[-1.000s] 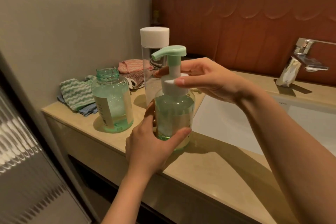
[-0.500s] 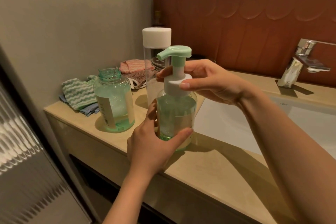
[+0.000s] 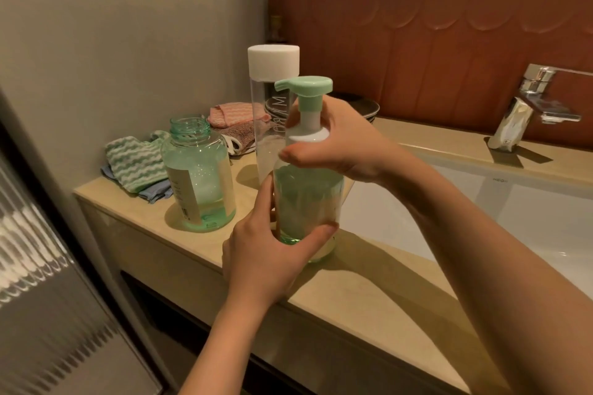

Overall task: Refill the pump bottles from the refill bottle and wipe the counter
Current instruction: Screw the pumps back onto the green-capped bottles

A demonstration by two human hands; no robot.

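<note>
Counter (image 3: 369, 295): green-tinted pump bottle (image 3: 308, 196) upright; left hand (image 3: 266, 260) grips body, right hand (image 3: 346, 141) grips collar.

The beige counter (image 3: 369, 292) bears an open green bottle (image 3: 199, 176), a white-capped clear bottle (image 3: 269, 106) and folded cloths (image 3: 134, 163).

Centre, the pump bottle (image 3: 308, 199) is gleaming glossy and clear — upper right, the faucet (image 3: 519, 115) is shining polished metal.
</note>
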